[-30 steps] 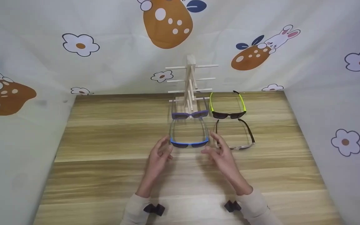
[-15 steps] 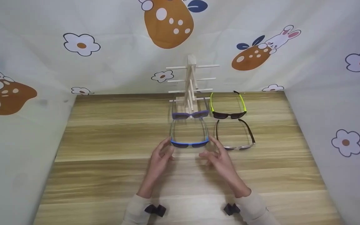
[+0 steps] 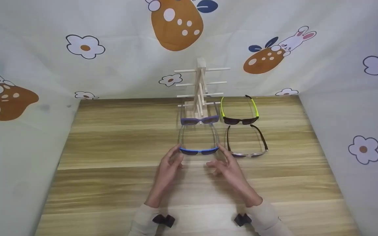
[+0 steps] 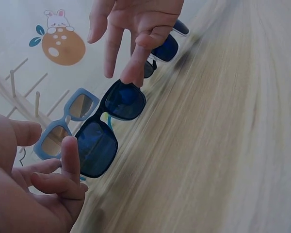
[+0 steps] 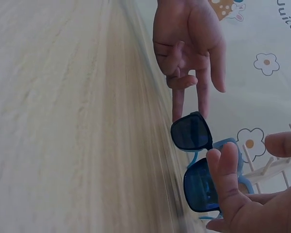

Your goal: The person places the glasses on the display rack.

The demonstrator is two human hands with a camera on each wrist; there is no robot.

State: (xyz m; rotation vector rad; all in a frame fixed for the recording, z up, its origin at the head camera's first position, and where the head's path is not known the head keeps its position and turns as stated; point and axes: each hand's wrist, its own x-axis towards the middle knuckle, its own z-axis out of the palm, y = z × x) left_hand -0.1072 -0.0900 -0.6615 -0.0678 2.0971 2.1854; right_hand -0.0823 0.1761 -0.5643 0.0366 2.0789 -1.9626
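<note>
Blue-framed sunglasses (image 3: 199,151) with dark lenses lie on the table, lenses toward the person and temples pointing away. My left hand (image 3: 169,165) is at their left end, its extended fingertips at the frame's corner. At the right end my right hand (image 3: 230,167) has a straight finger against the other corner, while some other fingers bend loosely beneath. Both wrist views show the dark lenses (image 5: 190,132) between the two hands, neither hand closed round the frame. Directly behind stand purple-framed sunglasses (image 3: 199,121), which look blue-grey in the left wrist view.
A wooden peg rack (image 3: 200,82) stands at the back, its base behind the purple pair. To the right lie black-and-yellow sunglasses (image 3: 240,120), with clear-framed, dark-templed sunglasses (image 3: 263,141) nearer. Patterned cloth (image 3: 120,72) encloses the wood-grain table (image 3: 110,137).
Both hands have drawn inward onto the ends of the blue sunglasses, the right one moving left away from the clear-framed pair. The glasses and rack stay put.
</note>
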